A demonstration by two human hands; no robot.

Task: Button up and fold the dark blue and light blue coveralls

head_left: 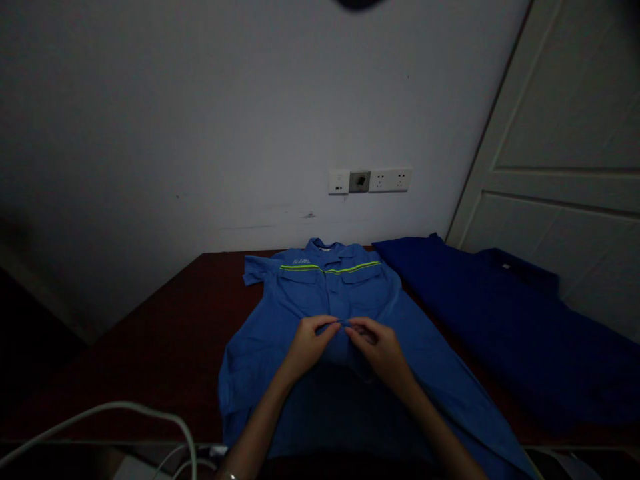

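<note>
A light blue short-sleeved work shirt (320, 293) with neon yellow chest stripes lies flat, front up, on a dark red-brown table (170, 333). My left hand (310, 343) and my right hand (377, 347) meet at the shirt's front placket, about mid-length. Both hands pinch the fabric edge with thumbs and fingertips, the other fingers curled. The shirt's hem hangs toward me over the near table edge.
A dark navy garment (505, 313) lies spread on the table to the right. A wall socket strip (370, 181) sits above the table's far edge. A white door (565, 133) stands at the right. Pale cables (150, 417) loop at the lower left.
</note>
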